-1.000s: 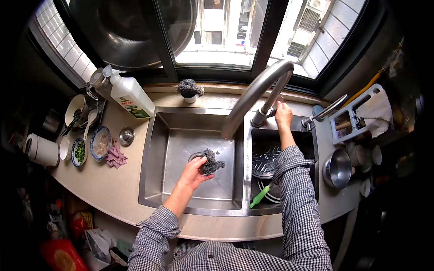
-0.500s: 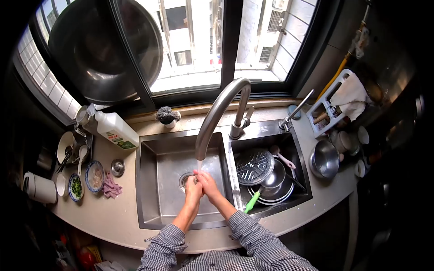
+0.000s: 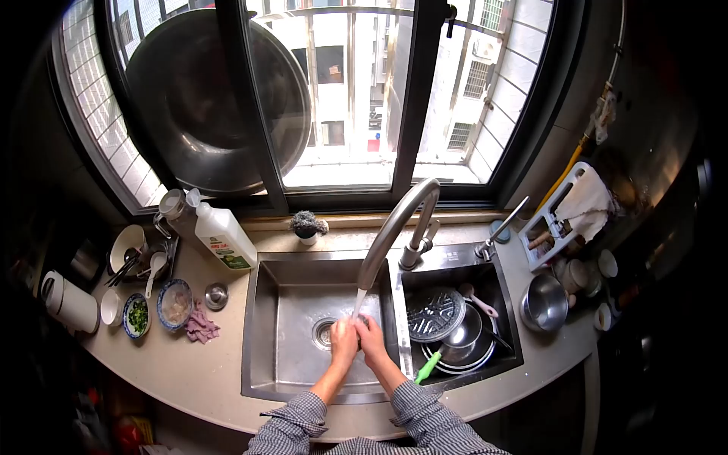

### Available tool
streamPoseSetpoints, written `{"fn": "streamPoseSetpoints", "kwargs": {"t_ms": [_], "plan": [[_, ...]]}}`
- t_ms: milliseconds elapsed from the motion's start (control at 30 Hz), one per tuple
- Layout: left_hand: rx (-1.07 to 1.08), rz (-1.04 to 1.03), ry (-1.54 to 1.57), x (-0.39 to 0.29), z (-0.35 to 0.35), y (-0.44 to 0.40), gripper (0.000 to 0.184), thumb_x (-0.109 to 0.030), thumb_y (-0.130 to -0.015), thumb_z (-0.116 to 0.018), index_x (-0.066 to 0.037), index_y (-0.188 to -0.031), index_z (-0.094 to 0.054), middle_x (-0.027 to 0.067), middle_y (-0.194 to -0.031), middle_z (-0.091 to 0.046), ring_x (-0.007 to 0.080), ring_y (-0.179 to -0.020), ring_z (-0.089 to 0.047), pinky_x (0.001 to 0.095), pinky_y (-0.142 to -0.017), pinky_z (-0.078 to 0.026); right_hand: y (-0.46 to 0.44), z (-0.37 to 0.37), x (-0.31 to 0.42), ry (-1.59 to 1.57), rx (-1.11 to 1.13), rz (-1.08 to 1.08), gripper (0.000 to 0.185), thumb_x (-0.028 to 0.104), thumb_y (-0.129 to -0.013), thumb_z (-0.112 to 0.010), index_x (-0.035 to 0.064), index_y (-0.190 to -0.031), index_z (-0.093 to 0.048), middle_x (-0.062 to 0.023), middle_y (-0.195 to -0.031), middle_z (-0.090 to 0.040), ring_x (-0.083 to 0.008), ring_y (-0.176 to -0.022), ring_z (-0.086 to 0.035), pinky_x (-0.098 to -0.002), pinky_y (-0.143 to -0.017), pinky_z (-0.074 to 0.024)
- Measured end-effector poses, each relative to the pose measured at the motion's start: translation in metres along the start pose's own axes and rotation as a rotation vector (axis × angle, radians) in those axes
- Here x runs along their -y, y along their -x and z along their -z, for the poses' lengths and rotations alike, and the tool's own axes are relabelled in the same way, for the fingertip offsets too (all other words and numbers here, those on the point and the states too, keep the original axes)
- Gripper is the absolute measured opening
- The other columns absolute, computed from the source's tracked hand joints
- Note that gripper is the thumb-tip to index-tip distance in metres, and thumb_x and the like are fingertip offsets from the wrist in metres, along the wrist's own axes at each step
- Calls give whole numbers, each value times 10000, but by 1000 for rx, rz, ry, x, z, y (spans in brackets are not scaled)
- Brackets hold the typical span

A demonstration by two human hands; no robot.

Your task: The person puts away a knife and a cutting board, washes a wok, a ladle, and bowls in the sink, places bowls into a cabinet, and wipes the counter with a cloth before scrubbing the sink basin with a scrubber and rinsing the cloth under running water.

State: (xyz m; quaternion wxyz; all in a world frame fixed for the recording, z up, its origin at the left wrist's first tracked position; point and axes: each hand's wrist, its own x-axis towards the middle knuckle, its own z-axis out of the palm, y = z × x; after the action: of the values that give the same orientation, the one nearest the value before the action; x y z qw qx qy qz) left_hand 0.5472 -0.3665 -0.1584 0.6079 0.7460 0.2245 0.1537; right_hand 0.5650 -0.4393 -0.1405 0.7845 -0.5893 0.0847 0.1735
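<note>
My left hand (image 3: pixel 345 339) and my right hand (image 3: pixel 371 341) are close together under the faucet (image 3: pixel 388 231), above the left sink basin (image 3: pixel 292 371). A stream of water (image 3: pixel 358 302) runs down onto them. Both hands have curled fingers, and a small dark thing shows between them; its kind cannot be made out. Just left of my hands is the round drain (image 3: pixel 324 332).
In the right basin lie a ridged dark lid (image 3: pixel 436 315), pans and a green handle (image 3: pixel 429 367). To the left are a white bottle (image 3: pixel 226 239), a purple cloth (image 3: pixel 202 326) and a bowl of chopped greens (image 3: pixel 137 315). A steel bowl (image 3: pixel 544 303) stands at right.
The view has tilted up and shifted left, so everything appears lower and mostly farther right. My hands stay under the water, with their fingers turned somewhat differently around the small thing.
</note>
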Motion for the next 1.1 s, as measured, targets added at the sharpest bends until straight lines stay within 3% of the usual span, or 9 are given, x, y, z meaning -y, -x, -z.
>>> {"fn": "streamPoseSetpoints", "kwargs": {"t_ms": [33, 67, 167, 333, 500, 667, 767, 967, 1100], "plan": [[-48, -73, 96, 8, -9, 4, 235, -204, -888, -420, -16, -830, -549, 45, -754, -567, 138, -688, -537, 281, -606, -431, 0, -2, -1, 73, -8, 93, 321, 151, -853, -517, 25, -1146, -481, -81, -1002, -561, -148, -917, -527, -261, -779, -426], [8, 200, 478, -32, -8, 15, 222, -220, -902, -397, -62, -876, -551, 35, -771, -559, 156, -686, -537, 283, -604, -436, 5, -8, 11, 23, -18, 22, 329, 155, -863, -507, 22, -1162, -467, -88, -1030, -551, -138, -936, -506, -252, -804, -410], [46, 522, 866, 22, -9, 3, 214, -244, -905, -401, -87, -899, -546, 27, -772, -548, 150, -689, -531, 281, -610, -442, 16, -20, 14, 41, 110, 20, 325, 173, -872, -508, 22, -1158, -475, -92, -1056, -540, -142, -960, -489, -260, -832, -397], [60, 528, 856, 17, -9, -4, 220, -261, -897, -420, -84, -902, -550, 33, -773, -546, 142, -699, -534, 274, -615, -452, 19, -6, -5, 288, 86, 163, 390, 241, -886, -515, 36, -1213, -463, -130, -1150, -523, -195, -1064, -479, -290, -889, -380], [11, 347, 741, -8, -22, 4, 209, -206, -907, -408, -78, -901, -573, 41, -806, -581, 128, -729, -559, 265, -606, -459, 4, -2, 30, 128, 29, 20, 277, 175, -806, -569, -8, -1013, -550, -73, -872, -596, -126, -765, -556, -252, -657, -453], [69, 723, 1197, -27, -4, -4, 314, -326, -908, -420, -57, -919, -581, 81, -882, -609, 206, -811, -587, 333, -760, -466, 8, -2, 57, 116, 322, -76, 183, 145, -757, -630, 50, -905, -579, -11, -778, -583, -90, -696, -540, -221, -616, -429], [131, 715, 1355, -22, -3, -6, 330, -340, -909, -399, -63, -929, -576, 79, -901, -608, 219, -822, -588, 360, -778, -466, 4, -4, 60, 230, 389, 96, 248, 126, -723, -645, 37, -946, -585, -30, -841, -592, -110, -748, -547, -233, -649, -432], [112, 684, 1450, 13, -24, -3, 271, -285, -896, -406, -69, -949, -561, 87, -919, -597, 217, -839, -585, 362, -771, -479, 14, -9, 64, 931, 379, 949, 335, 97, -706, -631, 56, -1030, -556, -132, -991, -586, -281, -901, -554, -355, -789, -424], [123, 690, 1359, 20, -12, 1, 256, -267, -893, -408, -68, -951, -558, 89, -919, -597, 215, -838, -586, 355, -765, -485, 32, -7, 68, 946, 447, 781, 316, 155, -733, -614, 64, -1030, -556, -153, -983, -589, -308, -936, -552, -377, -831, -421]]}}
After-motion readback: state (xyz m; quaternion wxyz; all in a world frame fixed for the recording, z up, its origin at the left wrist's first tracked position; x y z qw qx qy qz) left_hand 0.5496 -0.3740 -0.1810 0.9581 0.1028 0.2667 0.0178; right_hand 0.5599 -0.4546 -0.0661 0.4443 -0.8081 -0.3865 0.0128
